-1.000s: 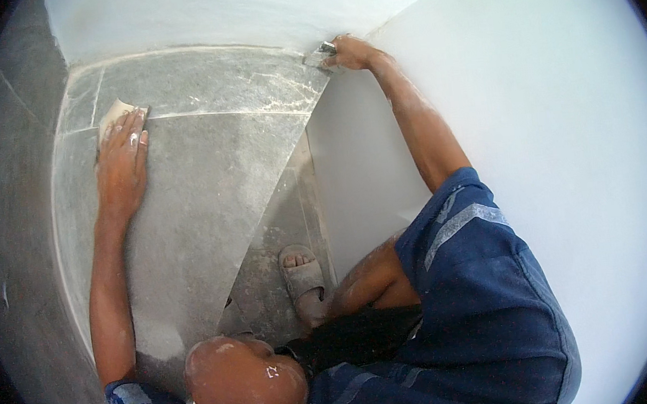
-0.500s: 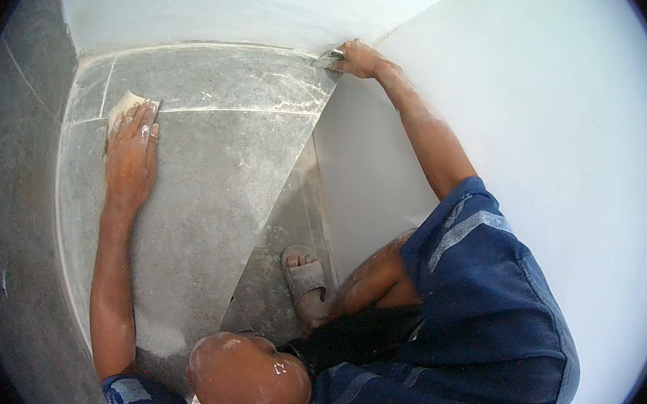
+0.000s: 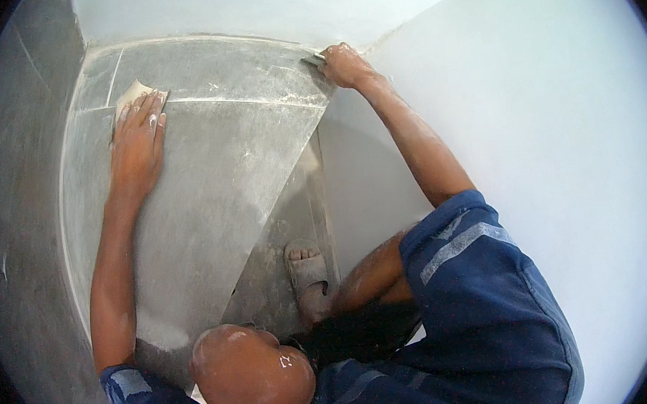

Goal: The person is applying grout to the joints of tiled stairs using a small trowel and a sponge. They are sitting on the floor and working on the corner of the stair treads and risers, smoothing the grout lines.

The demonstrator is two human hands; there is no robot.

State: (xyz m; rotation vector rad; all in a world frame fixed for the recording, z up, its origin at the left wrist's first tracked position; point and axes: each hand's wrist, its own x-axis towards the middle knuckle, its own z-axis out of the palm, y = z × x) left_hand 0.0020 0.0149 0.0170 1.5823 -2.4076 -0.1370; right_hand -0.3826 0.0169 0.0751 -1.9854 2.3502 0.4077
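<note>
My left hand (image 3: 137, 153) lies over a beige, paper-like sheet (image 3: 134, 91), fingers fairly straight and pressing it onto a grey tiled surface (image 3: 190, 175) with pale seams. Toward the upper middle, my right hand (image 3: 344, 65) is closed around a thin, flat metal blade tool (image 3: 312, 60), at the tiles' corner where they meet the white wall. Its fingertips are largely hidden. White dust marks both hands and forearms, and chalky streaks cross the tile near the blade.
A smooth white wall (image 3: 562, 119) fills the right side; darker grey tiles (image 3: 11, 198) run down the left. Beneath the diagonal tile edge lies a dusty floor (image 3: 260, 273) with my sandalled foot (image 3: 307, 273). My bare knee (image 3: 250, 374) and navy clothing occupy the lower edge.
The view has shifted a little. My right hand and blade have moved slightly down and left against the tiles; my left hand stays on the sheet at about the same spot.
</note>
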